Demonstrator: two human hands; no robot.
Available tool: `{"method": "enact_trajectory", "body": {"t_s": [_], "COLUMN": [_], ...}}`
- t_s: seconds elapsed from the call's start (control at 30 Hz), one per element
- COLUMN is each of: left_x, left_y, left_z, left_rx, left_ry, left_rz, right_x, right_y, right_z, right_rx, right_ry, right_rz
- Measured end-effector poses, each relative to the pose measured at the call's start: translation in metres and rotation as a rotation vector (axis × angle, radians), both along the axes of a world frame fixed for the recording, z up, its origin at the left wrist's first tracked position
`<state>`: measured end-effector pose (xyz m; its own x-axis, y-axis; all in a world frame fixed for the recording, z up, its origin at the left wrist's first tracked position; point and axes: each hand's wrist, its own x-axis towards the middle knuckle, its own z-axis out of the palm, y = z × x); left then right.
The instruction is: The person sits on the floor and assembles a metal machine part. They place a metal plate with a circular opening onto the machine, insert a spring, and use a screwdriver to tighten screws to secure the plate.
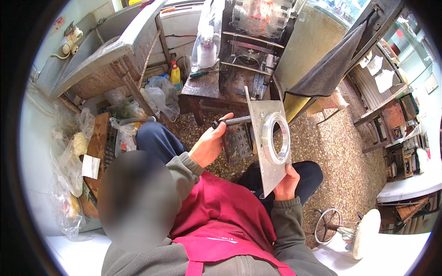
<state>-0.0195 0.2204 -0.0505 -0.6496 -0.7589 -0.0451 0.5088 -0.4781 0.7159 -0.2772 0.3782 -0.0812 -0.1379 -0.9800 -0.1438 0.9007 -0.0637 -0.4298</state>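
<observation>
Your right hand (286, 181) grips the metal plate (270, 174) near your right knee (309, 177), its ring (264, 140) already in place, while your left hand (209, 145) grasps a dark rod (237, 120) whose far end is hidden, so whether it's attached yet is unclear.

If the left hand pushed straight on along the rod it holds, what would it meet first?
Likely the metal plate in the right hand; the grey rod in the left hand points at it, though contact is unclear.
</observation>
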Motion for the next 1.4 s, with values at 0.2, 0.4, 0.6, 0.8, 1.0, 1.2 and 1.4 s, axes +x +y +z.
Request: {"method": "enact_trajectory", "body": {"t_s": [0.2,0.4,0.6,0.8,1.0,1.2,1.4], "left_x": [-0.004,-0.001,-0.01,-0.007,-0.011,0.012,0.01], "left_y": [0.006,0.005,0.005,0.007,-0.001,-0.007,-0.059], "left_z": [0.011,0.015,-0.003,-0.006,-0.021,-0.024,-0.006], "left_rx": [-0.005,-0.153,-0.058,0.08,0.249,0.417,0.305], "left_ry": [0.101,-0.105,-0.231,-0.033,0.195,0.128,0.093], "left_rz": [0.083,0.148,0.187,0.171,0.222,0.172,0.13], "right_x": [0.005,0.006,0.012,0.015,0.026,0.049,0.057], "right_y": [0.001,0.0,-0.004,-0.007,-0.014,-0.026,-0.058], "right_z": [0.001,0.007,-0.003,-0.008,-0.01,-0.009,0.012], "right_rx": [-0.034,0.027,0.042,0.059,0.144,0.262,0.259], "right_ry": [0.125,0.071,0.21,0.208,0.311,0.318,0.374], "right_rz": [-0.006,-0.006,0.012,0.027,0.055,0.049,-0.022]}}
